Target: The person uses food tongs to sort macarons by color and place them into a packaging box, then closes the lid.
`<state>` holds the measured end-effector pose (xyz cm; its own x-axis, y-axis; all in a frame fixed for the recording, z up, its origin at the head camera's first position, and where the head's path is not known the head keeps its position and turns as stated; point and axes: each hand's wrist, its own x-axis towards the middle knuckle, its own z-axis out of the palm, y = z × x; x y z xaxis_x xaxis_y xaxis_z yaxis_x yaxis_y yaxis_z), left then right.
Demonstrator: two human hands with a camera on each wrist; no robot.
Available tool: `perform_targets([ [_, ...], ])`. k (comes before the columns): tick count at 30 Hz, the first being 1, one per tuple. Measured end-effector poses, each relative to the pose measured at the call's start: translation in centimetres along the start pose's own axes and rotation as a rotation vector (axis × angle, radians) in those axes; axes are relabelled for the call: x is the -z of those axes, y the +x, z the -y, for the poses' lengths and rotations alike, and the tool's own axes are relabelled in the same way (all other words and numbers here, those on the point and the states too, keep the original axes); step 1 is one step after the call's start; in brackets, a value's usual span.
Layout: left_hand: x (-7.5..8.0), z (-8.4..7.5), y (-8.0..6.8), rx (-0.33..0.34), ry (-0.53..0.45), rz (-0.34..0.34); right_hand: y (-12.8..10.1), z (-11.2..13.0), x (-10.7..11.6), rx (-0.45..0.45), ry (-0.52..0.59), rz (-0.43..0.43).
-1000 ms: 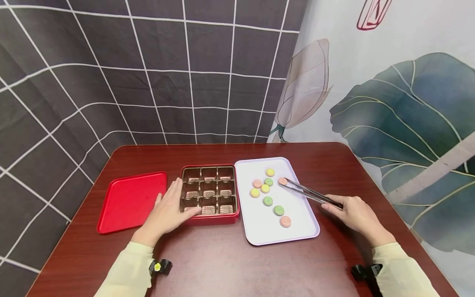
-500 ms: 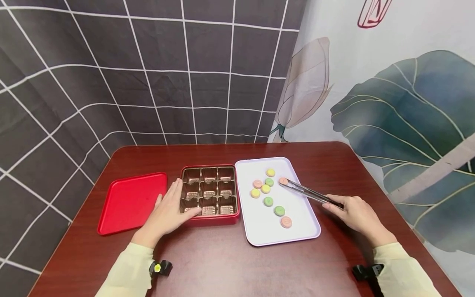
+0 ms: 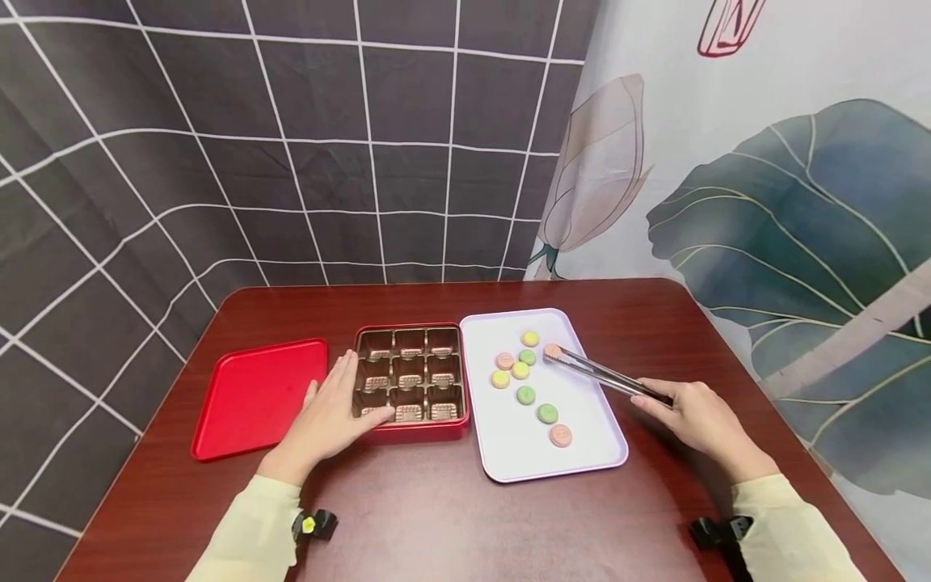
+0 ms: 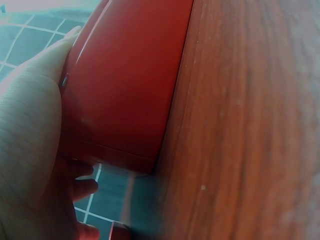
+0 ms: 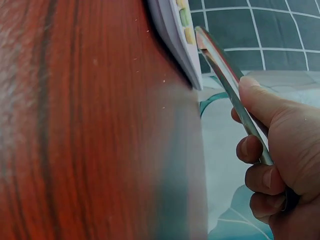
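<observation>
In the head view my right hand [image 3: 701,420] grips metal tongs [image 3: 607,376] by their dark rear end. A pink macaron [image 3: 553,352] sits between the tong tips at the right side of the white tray [image 3: 509,457]; whether it is off the tray is hard to tell. Several other pink, green and yellow macarons lie on the tray, among them a green macaron [image 3: 547,413]. My left hand [image 3: 327,420] rests against the near left corner of a red box [image 3: 429,433], fingers straight along its side and thumb over the front rim. The box's brown insert has bare compartments.
A red lid [image 3: 258,396] lies flat to the left of the box, partly behind my left hand. Box and tray stand side by side on the dark red wooden table [image 3: 414,509]. A grey gridded curtain [image 3: 305,145] hangs behind the table.
The tong arms have drawn closer together around the pink macaron, and their tips have shifted slightly left. My left hand, the box and the tray stay in place.
</observation>
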<state>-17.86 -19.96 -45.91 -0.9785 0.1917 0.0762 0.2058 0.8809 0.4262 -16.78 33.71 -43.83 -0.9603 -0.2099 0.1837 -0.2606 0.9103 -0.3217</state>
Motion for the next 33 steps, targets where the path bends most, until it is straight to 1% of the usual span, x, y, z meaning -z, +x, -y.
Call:
perform_targets([
  [5, 0.0, 0.1, 0.0, 0.001, 0.0, 0.007, 0.4, 0.4, 0.2, 0.018, 0.004, -0.008],
  [13, 0.1, 0.1, -0.2, 0.003, -0.001, 0.009, 1.0, 1.1, 0.6, 0.027, 0.014, 0.03],
  [18, 0.2, 0.1, -0.3, -0.001, 0.004, 0.009, 1.5, 1.8, 0.8, 0.047, 0.012, 0.015],
  [25, 0.1, 0.0, -0.6, -0.013, 0.016, -0.009, 2.2, 2.8, 1.1, 0.086, 0.029, 0.011],
  [33, -0.1, -0.2, -1.3, -0.012, 0.014, 0.001, 3.1, 4.4, 1.1, 0.111, 0.062, 0.035],
])
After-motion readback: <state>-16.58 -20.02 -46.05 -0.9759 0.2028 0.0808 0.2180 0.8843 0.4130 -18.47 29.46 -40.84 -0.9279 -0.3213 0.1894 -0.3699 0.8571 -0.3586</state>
